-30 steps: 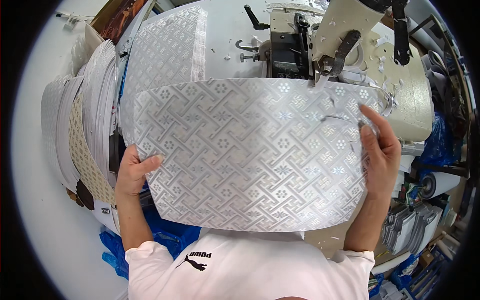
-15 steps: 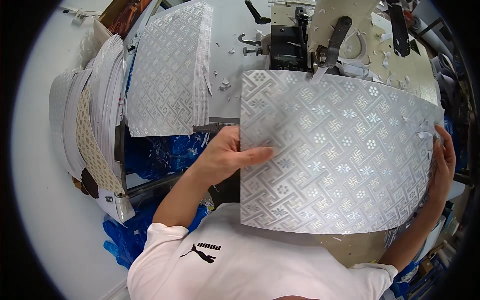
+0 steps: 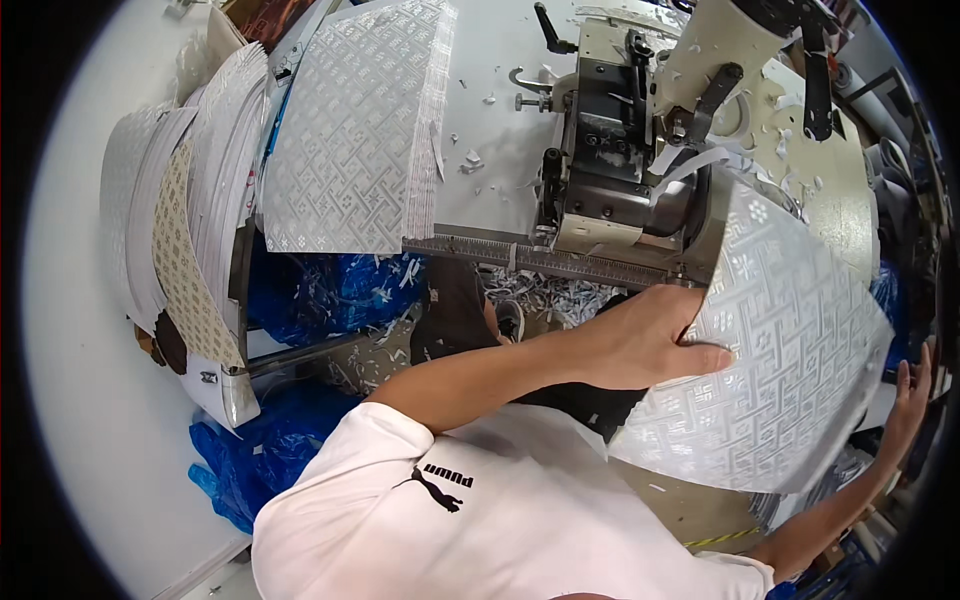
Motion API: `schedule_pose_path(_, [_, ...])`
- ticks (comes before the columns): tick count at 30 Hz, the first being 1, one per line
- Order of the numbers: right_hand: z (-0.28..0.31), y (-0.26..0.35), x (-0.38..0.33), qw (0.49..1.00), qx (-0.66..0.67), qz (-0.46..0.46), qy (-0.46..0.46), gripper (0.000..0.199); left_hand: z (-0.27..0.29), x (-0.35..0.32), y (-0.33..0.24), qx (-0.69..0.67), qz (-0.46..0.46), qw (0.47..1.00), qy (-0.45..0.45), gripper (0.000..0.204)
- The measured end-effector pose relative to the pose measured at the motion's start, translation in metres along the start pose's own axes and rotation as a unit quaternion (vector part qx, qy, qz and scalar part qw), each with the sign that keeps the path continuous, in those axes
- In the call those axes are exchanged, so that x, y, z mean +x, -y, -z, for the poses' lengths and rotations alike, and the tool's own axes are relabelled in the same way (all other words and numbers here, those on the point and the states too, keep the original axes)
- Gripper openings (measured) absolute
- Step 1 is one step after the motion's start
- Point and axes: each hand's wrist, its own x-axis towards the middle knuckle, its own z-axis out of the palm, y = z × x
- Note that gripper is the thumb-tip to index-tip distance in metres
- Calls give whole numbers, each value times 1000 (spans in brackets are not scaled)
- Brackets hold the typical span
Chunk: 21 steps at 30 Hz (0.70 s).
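A silver patterned sheet [image 3: 775, 350], embossed with flowers and interlocking lines, hangs tilted at the right in front of a machine. My left hand [image 3: 665, 340] is closed on its left edge, thumb on the patterned face and the other fingers hidden behind. My right hand [image 3: 908, 400] is raised just beyond the sheet's right edge, fingers stretched and apart, holding nothing. The machine [image 3: 615, 150] has a cream head, a black and metal plate and levers; pale strips of paper curl by its working end, near the sheet's top corner.
A stack of similar silver sheets [image 3: 350, 130] lies left of the machine. Further left stand more bundled sheets [image 3: 215, 140], one with a gold pattern. A metal ruler [image 3: 590, 285] runs along the table's front edge. Blue plastic bags [image 3: 285, 450] and paper scraps [image 3: 560, 300] lie below.
My left hand has carried the sheet right and turned it, baring the machine's plate and the ruler. My right hand has come off the sheet's right edge and opened.
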Motion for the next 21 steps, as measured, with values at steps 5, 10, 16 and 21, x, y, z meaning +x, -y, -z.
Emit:
schedule_pose_path(5, [-34,201,-33,880,379,278,64,77,28,-59,-43,320,-160,928,103,24])
schedule_pose_path(10, [-59,309,-38,823,467,230,228,42,77,-156,-74,324,-11,946,18,40])
schedule_pose_path(16, [-113,383,-53,703,694,90,127,31,102,-246,-19,-56,-112,915,-383,57])
schedule_pose_path(21, [-143,419,-60,703,709,8,51,48,96,-238,3,44,8,858,-511,54])
